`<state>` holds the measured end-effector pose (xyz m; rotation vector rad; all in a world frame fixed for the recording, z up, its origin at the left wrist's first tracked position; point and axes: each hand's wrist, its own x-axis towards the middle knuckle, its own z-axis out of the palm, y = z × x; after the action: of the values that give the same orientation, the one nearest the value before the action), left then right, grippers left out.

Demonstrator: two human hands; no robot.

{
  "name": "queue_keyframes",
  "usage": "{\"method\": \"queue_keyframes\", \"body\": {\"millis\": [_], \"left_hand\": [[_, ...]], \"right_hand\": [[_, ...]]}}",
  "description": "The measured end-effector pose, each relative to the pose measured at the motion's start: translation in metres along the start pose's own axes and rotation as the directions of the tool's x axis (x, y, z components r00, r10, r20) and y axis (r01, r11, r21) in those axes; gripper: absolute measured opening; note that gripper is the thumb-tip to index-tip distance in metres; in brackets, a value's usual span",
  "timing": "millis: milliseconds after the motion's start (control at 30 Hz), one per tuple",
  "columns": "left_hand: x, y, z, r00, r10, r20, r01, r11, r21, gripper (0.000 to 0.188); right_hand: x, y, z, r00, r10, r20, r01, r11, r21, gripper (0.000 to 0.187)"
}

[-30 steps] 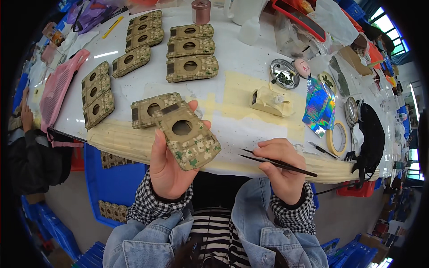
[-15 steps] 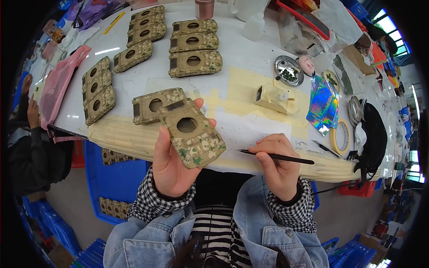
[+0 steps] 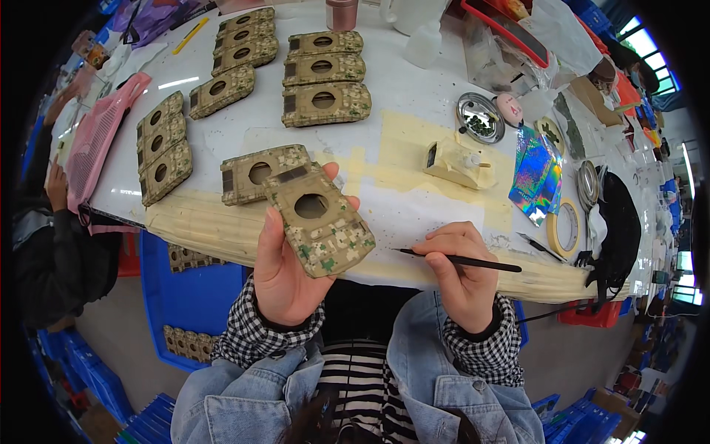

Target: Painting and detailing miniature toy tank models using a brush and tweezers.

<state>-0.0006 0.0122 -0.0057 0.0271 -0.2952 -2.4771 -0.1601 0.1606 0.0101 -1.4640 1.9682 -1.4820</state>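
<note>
A camouflage-patterned model tank hull (image 3: 329, 240) with a round hole in its top rests in my left hand (image 3: 285, 277), thumb on its near left side and fingertips round its right edge. My right hand (image 3: 464, 274) pinches a thin black paintbrush (image 3: 481, 263), its tip pointing left, a little apart from the hull. Just behind the held hull, another hull (image 3: 240, 189) lies on the table, partly covered by it. Further hulls stand in groups: one at the left (image 3: 164, 148), one at the back left (image 3: 244, 44), one at the back middle (image 3: 325, 103).
To the right lie a masking-tape-covered block (image 3: 451, 166), a round metal dish with dark green bits (image 3: 481, 118), shiny holographic packets (image 3: 536, 174) and a tape roll (image 3: 564, 226). A pink mesh basket (image 3: 103, 144) stands left, near another person's hand (image 3: 57, 185). Below sits a blue tray (image 3: 166, 296).
Both hands keep their holds and stay almost still. The view has shifted very slightly. At the far left, the other person's arm has moved toward the pink basket.
</note>
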Motion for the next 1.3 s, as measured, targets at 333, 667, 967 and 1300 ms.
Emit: {"method": "queue_keyframes", "body": {"millis": [333, 667, 967, 1300], "left_hand": [[0.0007, 0.0002, -0.0012, 1.0, -0.006, 0.021, 0.006, 1.0, -0.017, 0.067], [0.0009, 0.0008, -0.0008, 1.0, -0.011, 0.016, 0.011, 1.0, -0.012, 0.067], [0.0017, 0.0011, -0.001, 0.999, -0.021, 0.024, 0.021, 1.0, -0.018, 0.064], [0.0019, 0.0011, -0.0015, 0.999, -0.023, 0.026, 0.023, 1.0, -0.02, 0.064]], "right_hand": [[0.0011, -0.0017, -0.0005, 1.0, 0.001, -0.008, -0.001, 1.0, 0.004, 0.01], [0.0006, -0.0036, -0.0047, 0.999, -0.004, 0.049, 0.002, 0.999, 0.042, 0.01], [0.0003, -0.0027, -0.0035, 0.998, -0.003, 0.063, 0.002, 1.0, 0.021, 0.01], [0.0007, -0.0032, -0.0033, 0.997, -0.008, 0.076, 0.007, 1.0, 0.01, 0.009]]}}
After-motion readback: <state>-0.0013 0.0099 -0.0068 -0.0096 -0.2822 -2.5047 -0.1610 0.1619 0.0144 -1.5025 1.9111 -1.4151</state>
